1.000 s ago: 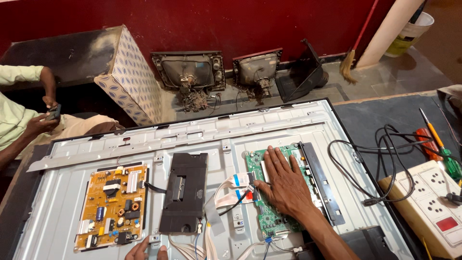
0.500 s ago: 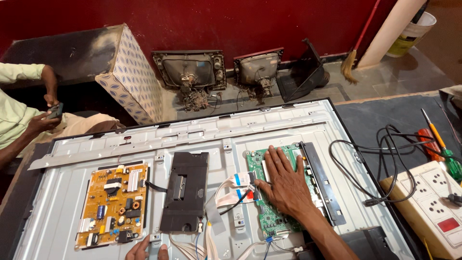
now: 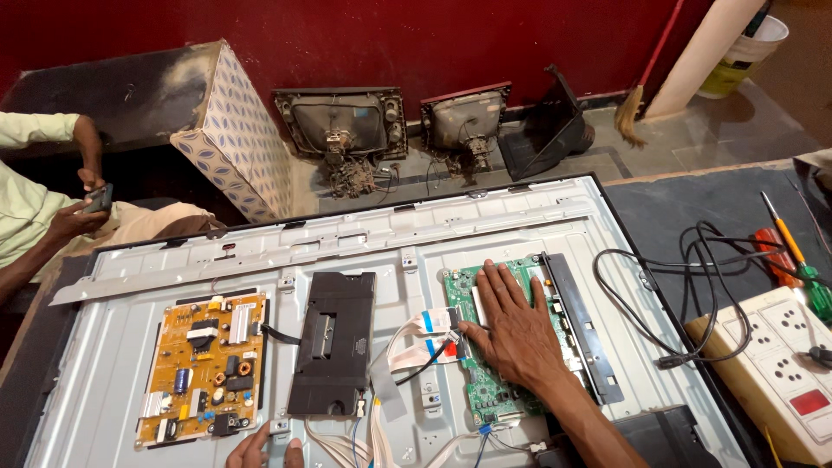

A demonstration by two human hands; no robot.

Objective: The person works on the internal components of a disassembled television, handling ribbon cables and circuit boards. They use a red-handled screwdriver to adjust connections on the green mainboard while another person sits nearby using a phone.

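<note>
Resting flat, fingers spread and gripping nothing, the right hand [image 3: 511, 325] pressed on the green circuit board [image 3: 498, 394] at lower centre-right (its long axis ran up-down the frame). The left hand [image 3: 264, 451], bottom edge, was mostly hidden; its grip couldn't be told.

My right hand [image 3: 513, 329] lies flat on the green rectangular circuit board [image 3: 485, 394]; my left hand [image 3: 264, 451] touches the grey metal television back panel [image 3: 416, 238].

Right hand [image 3: 516, 329] flat, fingers spread, palm down; left hand [image 3: 264, 451] fingertips barely visible.
</note>
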